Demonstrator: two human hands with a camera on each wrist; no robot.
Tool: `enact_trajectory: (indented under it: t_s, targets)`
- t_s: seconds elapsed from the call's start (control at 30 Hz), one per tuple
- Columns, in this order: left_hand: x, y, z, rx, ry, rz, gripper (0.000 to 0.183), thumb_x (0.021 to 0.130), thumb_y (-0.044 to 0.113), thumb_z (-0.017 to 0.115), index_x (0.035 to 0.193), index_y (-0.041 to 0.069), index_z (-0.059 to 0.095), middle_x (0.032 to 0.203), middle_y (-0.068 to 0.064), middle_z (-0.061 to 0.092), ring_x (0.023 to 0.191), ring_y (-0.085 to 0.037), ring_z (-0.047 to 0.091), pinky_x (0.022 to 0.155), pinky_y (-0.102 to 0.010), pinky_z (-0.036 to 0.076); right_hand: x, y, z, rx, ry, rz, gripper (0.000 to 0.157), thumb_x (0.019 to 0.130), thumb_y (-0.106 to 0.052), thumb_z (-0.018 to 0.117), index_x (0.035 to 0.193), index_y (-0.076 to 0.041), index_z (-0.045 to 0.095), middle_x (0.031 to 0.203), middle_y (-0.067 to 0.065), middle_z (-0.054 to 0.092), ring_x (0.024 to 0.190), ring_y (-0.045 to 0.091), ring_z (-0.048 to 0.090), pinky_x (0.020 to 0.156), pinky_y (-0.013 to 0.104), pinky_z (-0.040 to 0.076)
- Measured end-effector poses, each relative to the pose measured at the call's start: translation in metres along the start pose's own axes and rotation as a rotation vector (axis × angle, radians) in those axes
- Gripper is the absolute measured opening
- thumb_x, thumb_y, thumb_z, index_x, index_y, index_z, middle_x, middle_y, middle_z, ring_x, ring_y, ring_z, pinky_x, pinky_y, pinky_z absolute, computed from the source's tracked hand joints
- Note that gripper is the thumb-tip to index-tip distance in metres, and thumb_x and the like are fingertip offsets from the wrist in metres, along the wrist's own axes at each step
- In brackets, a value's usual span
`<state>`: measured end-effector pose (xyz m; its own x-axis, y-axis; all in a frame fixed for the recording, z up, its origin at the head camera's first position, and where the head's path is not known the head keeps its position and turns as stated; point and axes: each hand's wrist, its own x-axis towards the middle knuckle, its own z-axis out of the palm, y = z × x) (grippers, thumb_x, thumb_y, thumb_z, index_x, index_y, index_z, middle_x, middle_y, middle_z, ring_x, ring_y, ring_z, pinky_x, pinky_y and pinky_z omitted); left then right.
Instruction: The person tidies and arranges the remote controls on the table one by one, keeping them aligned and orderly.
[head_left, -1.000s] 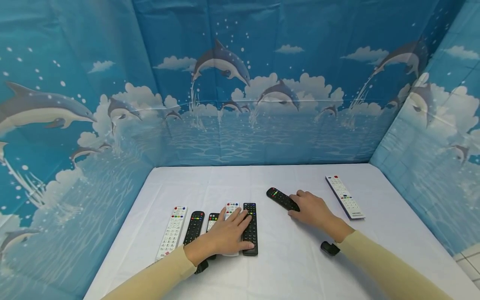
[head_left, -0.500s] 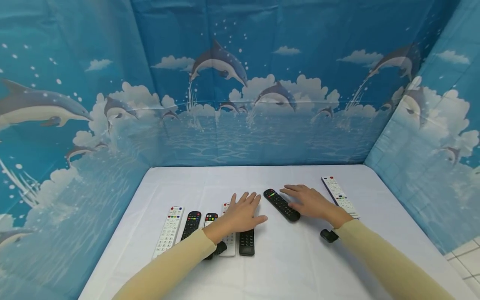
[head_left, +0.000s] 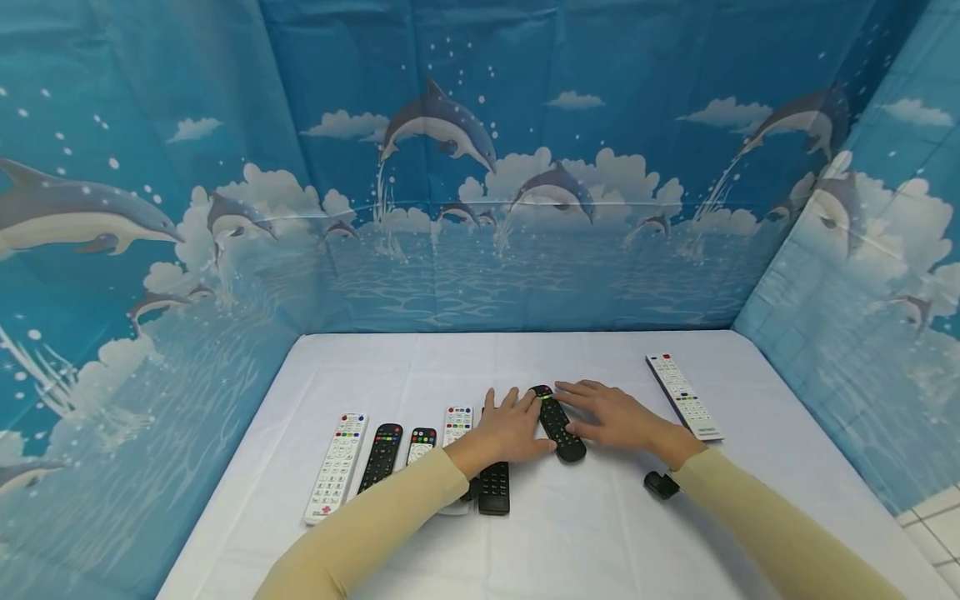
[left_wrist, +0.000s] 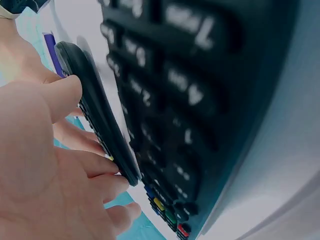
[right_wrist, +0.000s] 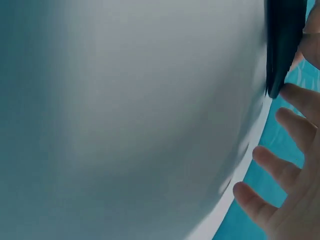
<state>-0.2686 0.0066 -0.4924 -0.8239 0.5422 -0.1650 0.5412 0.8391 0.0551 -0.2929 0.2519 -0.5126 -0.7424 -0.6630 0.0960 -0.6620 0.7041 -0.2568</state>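
A black remote control [head_left: 562, 429] lies slightly slanted on the white table between my two hands. My left hand [head_left: 512, 429] reaches to its left edge, with thumb and fingers nearly straight. On its other side, my right hand [head_left: 618, 419] touches the right edge with extended fingers. In the left wrist view, the left hand [left_wrist: 60, 160] has its fingertips along the same black remote [left_wrist: 95, 100]. Another black remote [head_left: 493, 490] lies under the left wrist, partly hidden. The right wrist view shows my right hand [right_wrist: 295, 165] with spread fingers by the remote's end [right_wrist: 284, 45].
Left of the hands, a row holds a white remote [head_left: 339, 467], a black remote [head_left: 381, 454], a black-and-white remote [head_left: 422, 443] and another white remote [head_left: 457, 421]. A white remote [head_left: 684, 396] lies apart at the right. A dolphin-print curtain [head_left: 480, 275] stands behind the table [head_left: 600, 533].
My left hand has moved right, off the row and over to the slanted black remote. My right hand has loosened its grip. That remote has turned straighter and come nearer to me.
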Motion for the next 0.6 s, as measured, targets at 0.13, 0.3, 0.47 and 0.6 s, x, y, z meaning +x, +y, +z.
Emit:
enact_trajectory:
  t_s: [0.13,0.3,0.47,0.6]
  targets:
    - [-0.004,0.001,0.000,0.014,-0.011,-0.002,0.087,0.097,0.070,0.042,0.161,0.013,0.026,0.167,-0.005,0.020,0.153,-0.029,0.015,0.118,-0.062,0.011,-0.002,-0.007,0.002,-0.040,0.012,0.015,0.063,0.101,-0.049,0.057,0.154,-0.017,0.046,0.159,0.002,0.038,0.142,0.039,0.037,0.103,0.068,0.037]
    - [-0.012,-0.003,0.001,-0.012,-0.030,-0.027,0.091,0.095,0.071,0.045,0.162,0.013,0.024,0.166,-0.012,0.020,0.152,-0.032,0.016,0.117,-0.064,0.013,-0.001,-0.012,0.005,-0.039,0.030,-0.013,0.062,0.100,-0.047,0.058,0.153,-0.017,0.046,0.159,0.001,0.038,0.143,0.039,0.036,0.104,0.066,0.037]
    - [-0.026,-0.013,0.004,-0.028,-0.024,-0.028,0.090,0.096,0.068,0.048,0.161,0.011,0.025,0.165,-0.017,0.020,0.151,-0.035,0.017,0.116,-0.064,0.014,-0.001,-0.019,0.008,-0.038,0.015,-0.026,0.061,0.101,-0.047,0.058,0.153,-0.019,0.046,0.159,0.000,0.038,0.143,0.038,0.037,0.104,0.065,0.038]
    - [-0.040,-0.019,0.003,-0.024,-0.026,-0.014,0.088,0.096,0.064,0.052,0.161,0.011,0.025,0.165,-0.016,0.021,0.152,-0.033,0.019,0.117,-0.062,0.016,-0.001,-0.027,0.011,-0.032,-0.008,-0.009,0.069,0.098,-0.056,0.057,0.155,-0.019,0.044,0.160,0.000,0.036,0.144,0.036,0.036,0.103,0.064,0.039]
